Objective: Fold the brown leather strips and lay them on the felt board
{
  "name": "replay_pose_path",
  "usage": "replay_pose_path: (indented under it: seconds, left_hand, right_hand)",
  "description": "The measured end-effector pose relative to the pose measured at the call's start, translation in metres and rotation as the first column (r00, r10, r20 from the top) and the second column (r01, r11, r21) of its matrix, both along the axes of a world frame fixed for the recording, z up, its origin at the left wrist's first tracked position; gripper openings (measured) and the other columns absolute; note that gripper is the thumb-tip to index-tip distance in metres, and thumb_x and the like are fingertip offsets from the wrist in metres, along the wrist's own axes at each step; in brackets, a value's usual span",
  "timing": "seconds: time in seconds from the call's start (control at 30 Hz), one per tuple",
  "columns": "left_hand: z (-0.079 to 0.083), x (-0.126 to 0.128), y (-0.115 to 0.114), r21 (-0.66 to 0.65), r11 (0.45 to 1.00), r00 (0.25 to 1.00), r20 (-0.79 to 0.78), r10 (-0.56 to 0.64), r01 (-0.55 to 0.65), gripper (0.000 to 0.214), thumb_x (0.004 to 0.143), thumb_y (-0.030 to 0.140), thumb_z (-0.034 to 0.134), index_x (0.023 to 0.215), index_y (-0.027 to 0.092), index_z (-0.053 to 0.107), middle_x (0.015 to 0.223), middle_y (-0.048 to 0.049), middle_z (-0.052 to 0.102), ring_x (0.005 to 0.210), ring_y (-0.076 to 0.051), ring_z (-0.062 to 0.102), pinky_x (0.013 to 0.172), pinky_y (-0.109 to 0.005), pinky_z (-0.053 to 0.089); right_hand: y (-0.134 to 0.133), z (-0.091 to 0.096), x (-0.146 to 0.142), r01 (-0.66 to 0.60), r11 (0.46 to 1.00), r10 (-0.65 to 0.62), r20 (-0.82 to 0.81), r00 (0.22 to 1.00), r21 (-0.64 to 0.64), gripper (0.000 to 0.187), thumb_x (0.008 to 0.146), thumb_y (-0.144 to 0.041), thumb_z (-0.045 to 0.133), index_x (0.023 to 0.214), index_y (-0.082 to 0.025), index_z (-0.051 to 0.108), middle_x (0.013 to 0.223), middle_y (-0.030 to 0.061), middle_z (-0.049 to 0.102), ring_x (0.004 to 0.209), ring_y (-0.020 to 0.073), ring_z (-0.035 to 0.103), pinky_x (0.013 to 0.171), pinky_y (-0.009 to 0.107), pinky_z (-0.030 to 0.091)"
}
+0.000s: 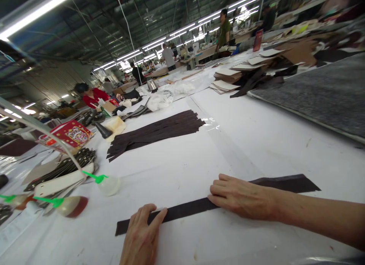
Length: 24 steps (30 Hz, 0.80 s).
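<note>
A long dark brown strip (188, 213) that looks like leather or fabric lies across the white table in front of me. It is narrow on its left stretch and wider toward its right end, where a fold seems to run along it. My left hand (142, 234) rests over the strip near its left end, thumb and fingers pressed onto it. Farther right, my right hand (239, 196) has its fingers bent down on the strip and hides part of it. A pile of similar dark strips (159, 130) lies beyond my hands.
Squeeze bottles with green nozzles, one clear (110, 186) and one with reddish-brown liquid (72, 207), lie at the left. A grey felt-like board (319, 94) is at the right. Stacked pale pieces (226, 75) and a red bag (71, 134) stand farther off. Several people work beyond.
</note>
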<state>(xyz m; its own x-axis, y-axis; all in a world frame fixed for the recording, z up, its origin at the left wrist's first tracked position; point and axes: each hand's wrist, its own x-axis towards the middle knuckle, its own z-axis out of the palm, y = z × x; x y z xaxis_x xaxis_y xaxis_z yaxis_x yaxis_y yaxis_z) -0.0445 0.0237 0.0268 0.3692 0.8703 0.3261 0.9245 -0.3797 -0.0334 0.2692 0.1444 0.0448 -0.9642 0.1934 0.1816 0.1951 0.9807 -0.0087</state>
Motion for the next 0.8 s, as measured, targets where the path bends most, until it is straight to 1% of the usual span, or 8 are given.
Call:
replay_pose_path:
  seconds: [0.07,0.1,0.2,0.27,0.33,0.43,0.6,0.8]
  left_hand:
    - [0.005,0.026,0.006,0.061,0.998,0.996,0.086,-0.014,0.009,0.045,0.087,0.003,0.041,0.126,0.022,0.055,0.117,-0.011,0.053,0.104,-0.023,0.054,0.083,-0.037,0.051]
    - [0.007,0.042,0.01,0.052,0.998,0.991,0.127,-0.051,0.045,0.047,0.087,0.002,0.039,0.129,0.019,0.051,0.117,-0.0117,0.054,0.105,-0.023,0.054,0.086,-0.036,0.05]
    - [0.004,0.085,0.022,-0.065,0.976,0.96,0.205,-0.191,0.209,0.049,0.086,0.001,0.038,0.131,0.014,0.048,0.111,-0.0114,0.058,0.098,-0.021,0.056,0.086,-0.035,0.051]
    - [-0.003,0.101,0.027,-0.114,0.962,0.949,0.227,-0.219,0.249,0.048,0.083,0.0,0.037,0.128,0.011,0.05,0.103,-0.0114,0.06,0.092,-0.022,0.056,0.083,-0.036,0.053]
    - [-0.011,0.104,0.03,-0.133,0.956,0.947,0.228,-0.226,0.26,0.049,0.081,-0.001,0.037,0.127,0.008,0.05,0.098,-0.0115,0.06,0.089,-0.023,0.056,0.081,-0.037,0.053]
    - [-0.019,0.097,0.031,-0.164,0.945,0.946,0.21,-0.248,0.284,0.053,0.08,-0.002,0.037,0.131,0.008,0.047,0.098,-0.0108,0.059,0.091,-0.023,0.054,0.082,-0.037,0.052]
    - [-0.019,0.093,0.033,-0.206,0.946,0.966,0.125,-0.228,0.25,0.06,0.079,-0.003,0.039,0.138,0.013,0.041,0.097,-0.0085,0.057,0.089,-0.023,0.051,0.079,-0.038,0.052]
    - [-0.019,0.103,0.036,-0.14,0.964,0.974,-0.006,-0.227,0.224,0.072,0.077,-0.007,0.037,0.142,0.022,0.038,0.092,-0.0059,0.054,0.081,-0.021,0.049,0.071,-0.036,0.048]
  right_hand:
    - [-0.001,0.0,0.0,-0.001,1.0,0.002,-0.006,1.0,0.022,0.017,0.092,-0.003,0.046,0.084,-0.015,0.056,0.079,0.0014,0.05,0.068,0.0164,0.038,0.068,0.031,0.029]
    - [-0.001,0.0,-0.001,-0.001,0.999,0.002,-0.012,1.0,0.034,0.017,0.092,-0.004,0.047,0.083,-0.015,0.056,0.079,0.0013,0.05,0.068,0.0166,0.039,0.068,0.031,0.029]
    - [-0.002,0.0,-0.003,0.012,0.998,-0.01,-0.027,1.0,0.062,0.015,0.093,-0.008,0.048,0.082,-0.015,0.055,0.078,0.0015,0.051,0.071,0.0173,0.041,0.068,0.032,0.028]
    - [-0.003,0.001,-0.002,0.017,0.997,-0.015,-0.032,0.999,0.071,0.015,0.093,-0.008,0.049,0.082,-0.014,0.056,0.078,0.0019,0.051,0.072,0.0175,0.042,0.069,0.033,0.028]
    - [-0.003,0.001,0.0,0.018,0.997,-0.015,-0.038,0.999,0.077,0.015,0.094,-0.008,0.048,0.083,-0.014,0.057,0.078,0.0023,0.052,0.073,0.0178,0.043,0.069,0.033,0.029]
    - [-0.002,0.002,0.008,0.025,0.997,-0.023,-0.033,0.999,0.076,0.016,0.094,-0.008,0.047,0.084,-0.015,0.058,0.079,0.0024,0.052,0.072,0.0178,0.043,0.069,0.033,0.029]
    - [0.001,0.001,0.031,0.032,0.996,-0.033,0.012,0.999,0.078,0.016,0.094,-0.008,0.046,0.086,-0.015,0.058,0.08,0.0018,0.051,0.07,0.0169,0.042,0.071,0.032,0.03]
    - [0.003,0.001,0.056,0.042,0.994,-0.044,0.023,0.999,0.1,0.014,0.094,-0.009,0.047,0.087,-0.015,0.057,0.08,0.0017,0.05,0.069,0.0166,0.042,0.071,0.033,0.029]
